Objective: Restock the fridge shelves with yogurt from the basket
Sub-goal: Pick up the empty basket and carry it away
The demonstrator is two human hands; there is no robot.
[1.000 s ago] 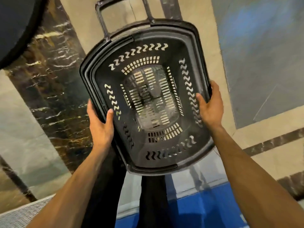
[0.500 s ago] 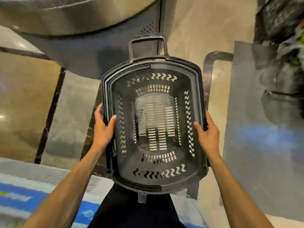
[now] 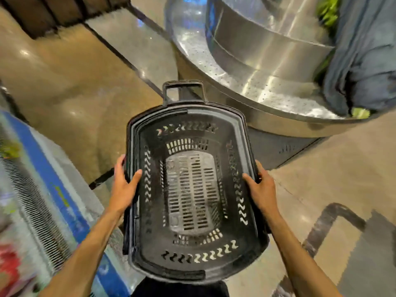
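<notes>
The black perforated plastic basket (image 3: 192, 202), seen empty, is grasped at both side rims by the left hand (image 3: 125, 188) and right hand (image 3: 262, 189); it should be kept level while carried.

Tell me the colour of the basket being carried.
Black, with slotted and chevron cut-outs; the basket shows best in the head view.

Nothing can be read: the yellow and white print on the blue strip (image 3: 64, 202) at the left is smeared by blur, and the raised marks moulded into the floor of the basket (image 3: 244, 138) are too soft to make out.
</notes>
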